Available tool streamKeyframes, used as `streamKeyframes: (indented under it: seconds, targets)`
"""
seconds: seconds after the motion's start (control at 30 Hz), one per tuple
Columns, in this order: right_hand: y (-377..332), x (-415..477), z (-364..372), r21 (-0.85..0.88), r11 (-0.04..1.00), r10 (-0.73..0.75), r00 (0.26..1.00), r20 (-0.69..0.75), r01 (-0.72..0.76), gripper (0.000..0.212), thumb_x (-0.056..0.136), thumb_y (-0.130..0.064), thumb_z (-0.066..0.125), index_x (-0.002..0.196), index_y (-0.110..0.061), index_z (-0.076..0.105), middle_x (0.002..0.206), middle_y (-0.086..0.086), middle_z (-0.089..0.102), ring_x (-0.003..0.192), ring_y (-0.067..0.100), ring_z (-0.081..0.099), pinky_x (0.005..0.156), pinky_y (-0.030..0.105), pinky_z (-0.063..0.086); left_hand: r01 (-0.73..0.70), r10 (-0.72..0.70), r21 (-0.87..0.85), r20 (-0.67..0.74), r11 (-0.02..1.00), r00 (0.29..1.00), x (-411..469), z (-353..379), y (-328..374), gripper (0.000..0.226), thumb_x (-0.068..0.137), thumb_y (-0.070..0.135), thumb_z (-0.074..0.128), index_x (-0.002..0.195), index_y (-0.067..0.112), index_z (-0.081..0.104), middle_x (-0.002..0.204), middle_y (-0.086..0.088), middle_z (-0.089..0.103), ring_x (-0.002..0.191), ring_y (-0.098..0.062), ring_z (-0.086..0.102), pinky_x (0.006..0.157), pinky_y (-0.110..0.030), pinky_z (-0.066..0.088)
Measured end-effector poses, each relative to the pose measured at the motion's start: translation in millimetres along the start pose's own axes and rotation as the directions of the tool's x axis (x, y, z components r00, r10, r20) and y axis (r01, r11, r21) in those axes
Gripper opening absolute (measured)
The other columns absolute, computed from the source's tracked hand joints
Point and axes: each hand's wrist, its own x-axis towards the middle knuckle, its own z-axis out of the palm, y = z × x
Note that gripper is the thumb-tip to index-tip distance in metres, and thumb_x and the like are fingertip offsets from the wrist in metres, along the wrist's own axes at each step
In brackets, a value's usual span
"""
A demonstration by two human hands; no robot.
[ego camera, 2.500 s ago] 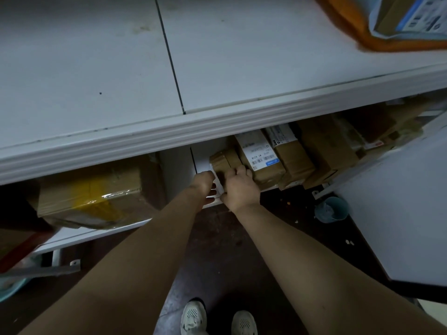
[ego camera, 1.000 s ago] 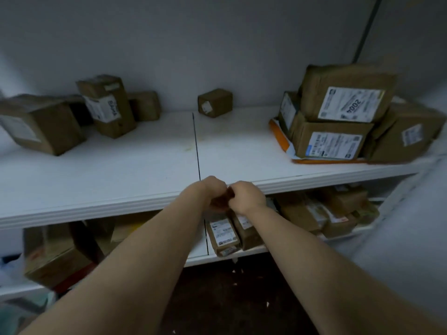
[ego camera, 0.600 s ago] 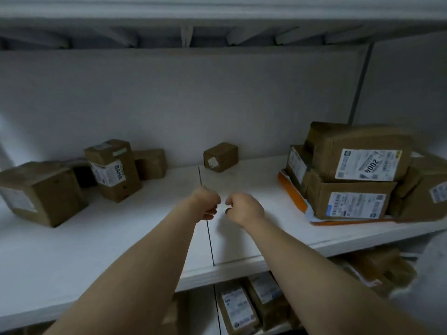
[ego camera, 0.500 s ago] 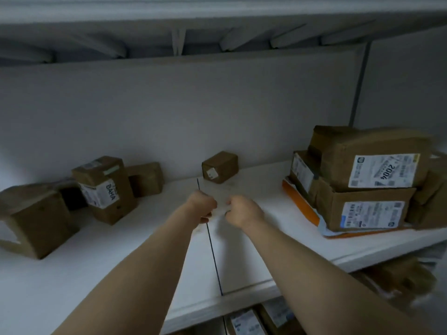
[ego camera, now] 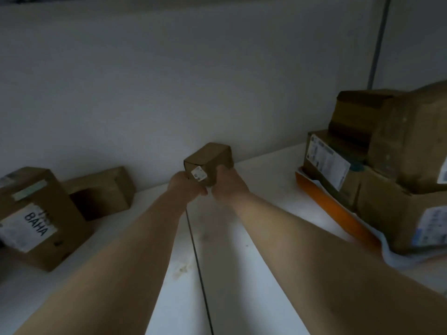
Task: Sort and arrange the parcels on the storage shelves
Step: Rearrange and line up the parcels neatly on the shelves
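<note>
The left hand (ego camera: 185,187) and right hand (ego camera: 228,183) have moved up to the small cardboard box (ego camera: 208,163) and now hold its sides, so lift it slowly.

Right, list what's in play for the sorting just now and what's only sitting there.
In play: small box, gripped by the left hand and right hand at the back of the shelf.
Sitting by: BAHA-labelled box, plain box behind it, stacked boxes on the right, orange mailer under them.
</note>
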Motion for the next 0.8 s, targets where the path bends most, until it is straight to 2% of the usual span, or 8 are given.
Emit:
streamKeyframes:
  seconds: [0.17, 0.3, 0.4, 0.57, 0.7, 0.8]
  targets:
    - [9.5, 37.2, 2.1, 0.050, 0.999, -0.013, 0.999, -0.044, 0.016, 0.057, 0.093, -0.028, 0.059, 0.135, 0.003, 0.035, 0.137, 0.021, 0.041, 0.126, 0.033, 0.044, 0.099, 0.040, 0.040, -0.053, 0.054, 0.052, -0.025, 0.997, 0.998, 44.5, 14.4, 0.0, 0.091, 0.075, 0.013, 0.080, 0.148, 0.006, 0.025, 0.148, -0.014, 0.034, 0.135, -0.028, 0.036, 0.104, -0.032, 0.035]
    - [18.4, 64.8, 5.3, 0.094, 0.995, 0.042, 0.996, -0.078, -0.035, 0.051, 0.097, -0.014, 0.047, 0.142, 0.003, 0.030, 0.142, 0.022, 0.037, 0.129, 0.033, 0.042, 0.105, 0.039, 0.037, 0.007, 0.003, 0.094, -0.108, 0.995, 0.994, 82.1, 26.8, -2.4, 0.107, 0.073, 0.026, 0.080, 0.152, 0.015, 0.008, 0.150, -0.016, 0.024, 0.136, -0.033, 0.031, 0.103, -0.039, 0.038]
    - [25.1, 83.3, 7.8, 0.146, 0.987, 0.081, 0.991, -0.103, -0.065, 0.053, 0.095, -0.012, 0.048, 0.141, 0.004, 0.029, 0.141, 0.021, 0.037, 0.127, 0.033, 0.043, 0.103, 0.038, 0.038, 0.032, -0.012, 0.123, -0.164, 0.992, 0.986, 105.3, 33.3, -3.7, 0.112, 0.069, 0.031, 0.081, 0.151, 0.017, 0.006, 0.148, -0.016, 0.025, 0.134, -0.035, 0.034, 0.103, -0.046, 0.042]
    - [34.2, 108.7, 3.5, 0.207, 0.967, 0.167, 0.984, -0.066, -0.150, 0.069, 0.089, -0.008, 0.060, 0.145, -0.001, 0.021, 0.145, 0.017, 0.031, 0.132, 0.033, 0.036, 0.107, 0.041, 0.036, 0.029, -0.023, 0.048, -0.126, 0.998, 0.992, 127.4, 46.2, -3.2, 0.137, 0.057, 0.033, 0.090, 0.151, 0.017, -0.010, 0.151, -0.015, 0.021, 0.139, -0.034, 0.026, 0.109, -0.049, 0.035]
    - [40.1, 126.2, 3.4, 0.177, 0.970, 0.176, 0.983, -0.042, -0.166, 0.072, 0.088, -0.012, 0.062, 0.145, -0.001, 0.020, 0.145, 0.017, 0.031, 0.133, 0.035, 0.034, 0.106, 0.039, 0.035, 0.029, -0.031, -0.020, -0.148, 0.999, 0.988, 139.9, 52.2, -3.4, 0.135, 0.052, 0.030, 0.092, 0.149, 0.012, 0.000, 0.146, -0.016, 0.029, 0.135, -0.033, 0.033, 0.106, -0.046, 0.040]
    - [42.8, 136.3, 2.0, 0.147, 0.974, 0.180, 0.983, -0.029, -0.174, 0.077, 0.089, -0.012, 0.059, 0.149, -0.002, 0.012, 0.150, 0.016, 0.028, 0.135, 0.034, 0.031, 0.109, 0.033, 0.029, 0.027, -0.033, -0.033, -0.188, 0.999, 0.982, 144.3, 49.9, -4.1, 0.116, 0.056, 0.027, 0.091, 0.142, 0.007, 0.016, 0.137, -0.016, 0.037, 0.127, -0.032, 0.042, 0.099, -0.040, 0.048]
